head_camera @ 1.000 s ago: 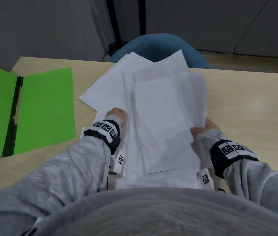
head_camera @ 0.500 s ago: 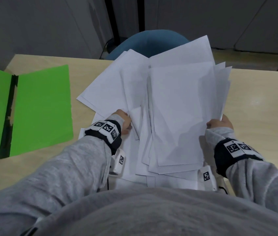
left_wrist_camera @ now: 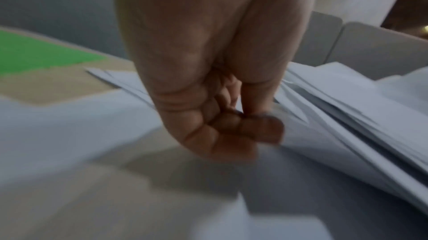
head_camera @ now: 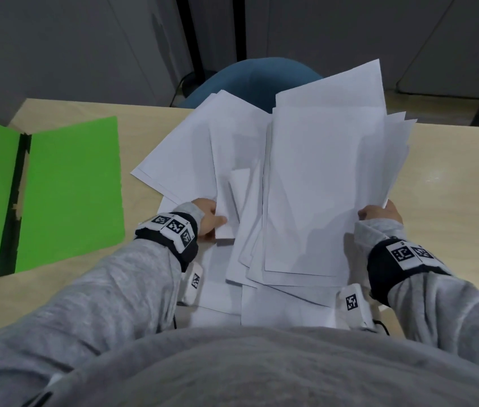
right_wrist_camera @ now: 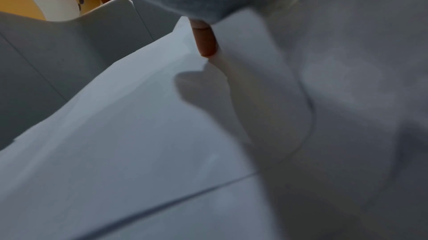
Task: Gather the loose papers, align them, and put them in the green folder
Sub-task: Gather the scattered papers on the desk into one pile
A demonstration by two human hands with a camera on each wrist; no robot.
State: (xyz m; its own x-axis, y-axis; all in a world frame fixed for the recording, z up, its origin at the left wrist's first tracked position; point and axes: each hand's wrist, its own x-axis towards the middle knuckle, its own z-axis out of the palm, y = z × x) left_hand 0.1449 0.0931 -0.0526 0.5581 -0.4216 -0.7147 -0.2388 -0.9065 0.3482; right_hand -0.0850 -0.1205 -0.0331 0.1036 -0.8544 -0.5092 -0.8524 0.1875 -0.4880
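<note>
A messy bundle of white papers (head_camera: 320, 177) is tilted up over the middle of the table. My right hand (head_camera: 379, 214) grips its right edge; in the right wrist view one fingertip (right_wrist_camera: 206, 44) shows against the papers (right_wrist_camera: 139, 134). My left hand (head_camera: 210, 220) pinches the left sheets, with its fingers curled on a paper edge (left_wrist_camera: 234, 126) in the left wrist view. More sheets (head_camera: 191, 160) lie fanned out flat beneath. The green folder (head_camera: 71, 195) lies open at the left, also visible as a green patch (left_wrist_camera: 34, 55).
The wooden table (head_camera: 452, 186) stretches bare to the right of the papers. A blue chair (head_camera: 256, 80) stands just beyond its far edge, with grey cabinets behind. A few sheets (head_camera: 276, 309) lie close to my body at the near edge.
My right hand has swung the bundle up and to the right, and the sheets have fanned out at the top. My left hand has stayed at the left edge of the pile.
</note>
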